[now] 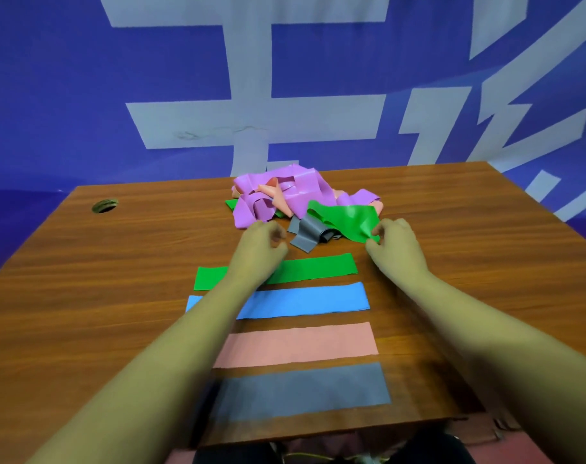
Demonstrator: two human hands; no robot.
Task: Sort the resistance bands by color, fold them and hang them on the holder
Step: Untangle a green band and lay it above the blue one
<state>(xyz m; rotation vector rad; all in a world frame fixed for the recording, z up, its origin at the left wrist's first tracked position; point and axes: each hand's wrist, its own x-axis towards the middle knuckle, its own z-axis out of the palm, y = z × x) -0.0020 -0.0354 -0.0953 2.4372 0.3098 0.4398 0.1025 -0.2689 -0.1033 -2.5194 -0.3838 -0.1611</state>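
Four bands lie flat in a row on the wooden table (84,296): a green band (315,267) farthest, then a blue band (305,301), a pink band (298,344) and a grey band (301,391) nearest me. Behind them sits a tangled pile of purple bands (275,192) mixed with pink, green and a crumpled grey band (306,232). My right hand (397,244) pinches a loose green band (348,217) at the pile's right edge. My left hand (263,244) hovers over the flat green band with fingers curled, holding nothing that I can see.
A round cable hole (105,205) is in the table's far left corner. A blue wall with large pale characters (251,95) rises right behind the table. No holder is in view.
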